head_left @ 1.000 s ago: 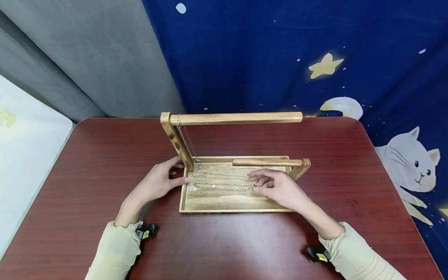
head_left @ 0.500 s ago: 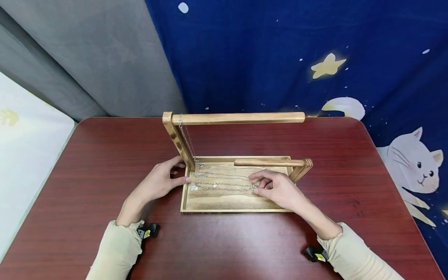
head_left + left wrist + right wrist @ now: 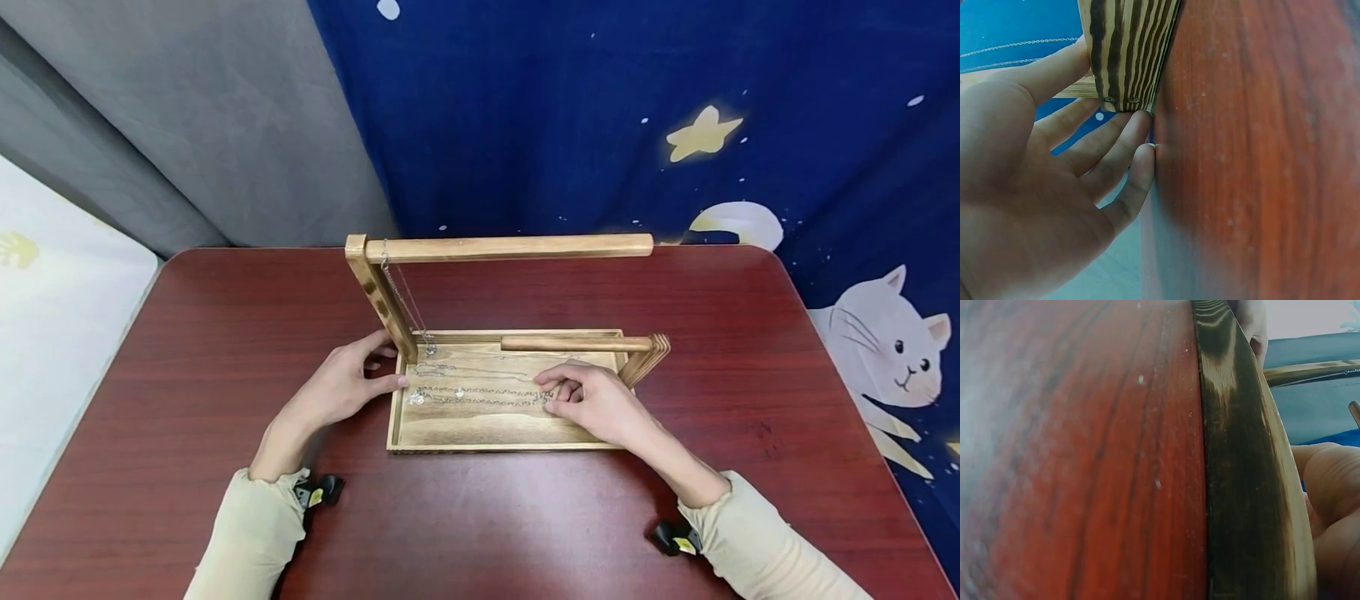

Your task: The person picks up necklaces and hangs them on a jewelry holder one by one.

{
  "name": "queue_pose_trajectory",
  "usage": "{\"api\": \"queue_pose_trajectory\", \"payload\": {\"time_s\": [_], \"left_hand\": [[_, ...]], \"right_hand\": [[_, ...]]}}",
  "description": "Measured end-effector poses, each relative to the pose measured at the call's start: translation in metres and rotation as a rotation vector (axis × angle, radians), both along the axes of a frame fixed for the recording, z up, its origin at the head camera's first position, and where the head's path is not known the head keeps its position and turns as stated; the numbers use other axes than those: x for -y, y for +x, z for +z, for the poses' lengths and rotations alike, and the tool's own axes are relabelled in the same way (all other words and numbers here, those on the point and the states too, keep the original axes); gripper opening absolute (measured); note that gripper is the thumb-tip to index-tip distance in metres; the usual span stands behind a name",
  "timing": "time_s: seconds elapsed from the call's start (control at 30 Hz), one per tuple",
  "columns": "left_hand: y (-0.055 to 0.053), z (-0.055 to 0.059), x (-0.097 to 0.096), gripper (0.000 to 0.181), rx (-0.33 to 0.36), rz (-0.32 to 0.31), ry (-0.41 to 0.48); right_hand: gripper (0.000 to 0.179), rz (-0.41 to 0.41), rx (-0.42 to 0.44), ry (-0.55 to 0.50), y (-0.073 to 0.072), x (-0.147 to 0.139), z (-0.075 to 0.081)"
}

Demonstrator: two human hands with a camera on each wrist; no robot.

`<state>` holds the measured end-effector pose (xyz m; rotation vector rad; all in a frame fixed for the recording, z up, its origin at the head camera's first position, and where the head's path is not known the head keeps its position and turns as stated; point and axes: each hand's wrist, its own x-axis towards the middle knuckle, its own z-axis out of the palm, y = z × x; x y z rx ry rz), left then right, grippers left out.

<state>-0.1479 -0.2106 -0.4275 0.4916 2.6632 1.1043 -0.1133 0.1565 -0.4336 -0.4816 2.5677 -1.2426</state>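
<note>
A wooden jewelry stand, its tray (image 3: 480, 433) on the table, bears an upper bar (image 3: 510, 247) and a lower bar (image 3: 577, 343). In the head view a silver chain necklace (image 3: 487, 402) lies lengthwise in the tray. My right hand (image 3: 600, 404) is over the tray's right part, curled thumb and fingers pinching that necklace's right end. My left hand (image 3: 341, 383) rests at the stand's left end, thumb on the rim and loosely extended fingers against the outside, as the left wrist view shows. A thinner necklace (image 3: 480, 372) lies farther back.
Another necklace with a pendant (image 3: 431, 348) hangs from the upper bar beside the left post (image 3: 381, 296). The dark red table (image 3: 480, 517) surrounds the stand. Behind it hang a grey curtain (image 3: 210, 100) and a blue one (image 3: 525, 108) with stars and a cat.
Both hands keep nearly the same places on the stand and the necklace. The hanging necklace has swung slightly to the right, and the head view has shifted a little.
</note>
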Motion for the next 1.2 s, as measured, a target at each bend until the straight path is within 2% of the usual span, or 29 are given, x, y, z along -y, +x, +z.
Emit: {"api": "queue_pose_trajectory", "payload": {"time_s": [0.23,0.6,1.0,1.2], "left_hand": [[-0.001,0.001,0.0,0.055,0.001,-0.002,0.004],[-0.001,0.001,0.0,0.054,0.009,-0.004,0.013],[-0.001,0.0,0.0,0.051,-0.002,-0.006,0.004],[-0.002,0.0,0.0,0.05,-0.005,-0.004,0.001]], "right_hand": [[0.026,-0.002,-0.023,0.049,-0.002,0.001,0.0],[0.017,-0.051,-0.029,0.126,-0.002,0.008,0.0],[0.012,-0.05,-0.049,0.219,-0.004,0.014,0.002],[0.012,-0.022,-0.071,0.25,-0.007,0.016,0.004]]}}
